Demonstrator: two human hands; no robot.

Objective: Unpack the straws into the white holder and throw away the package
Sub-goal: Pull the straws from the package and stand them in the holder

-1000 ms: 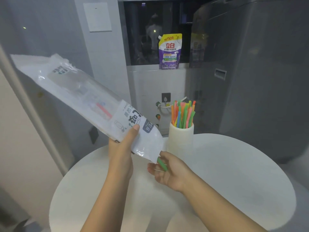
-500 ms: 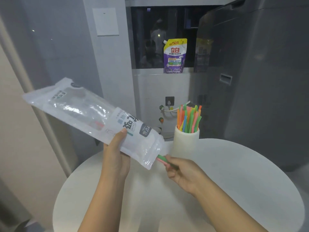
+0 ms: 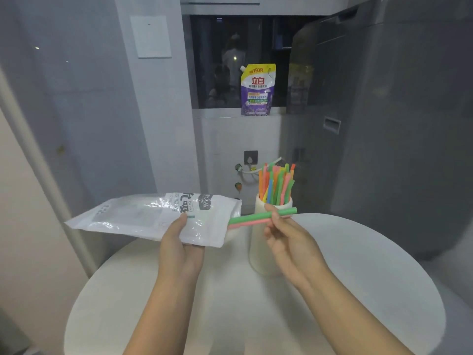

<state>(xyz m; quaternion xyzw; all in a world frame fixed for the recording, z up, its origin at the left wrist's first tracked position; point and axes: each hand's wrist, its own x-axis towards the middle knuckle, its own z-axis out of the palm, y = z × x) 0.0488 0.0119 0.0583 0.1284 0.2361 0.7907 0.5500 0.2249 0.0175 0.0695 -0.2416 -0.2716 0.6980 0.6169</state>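
Note:
My left hand [image 3: 179, 244] grips a clear and white plastic straw package [image 3: 153, 217], held nearly level above the table's left side with its open end toward the right. My right hand [image 3: 286, 237] pinches a green straw and a pink straw [image 3: 249, 218] that lie side by side, drawn out of the package mouth and crossing in front of the white holder [image 3: 256, 247]. The holder stands on the round white table [image 3: 358, 290] and is full of several upright straws [image 3: 276, 184] in orange, green, pink, blue and yellow.
A purple and yellow detergent pouch [image 3: 258, 89] stands on the window ledge behind. A large grey appliance [image 3: 396, 124] fills the right side. A wall outlet with a white cable [image 3: 250, 160] sits behind the holder. A grey wall runs along the left.
The package has dropped from a steep tilt to almost level. My right hand has pulled the green and pink straws out to the right, up in front of the holder.

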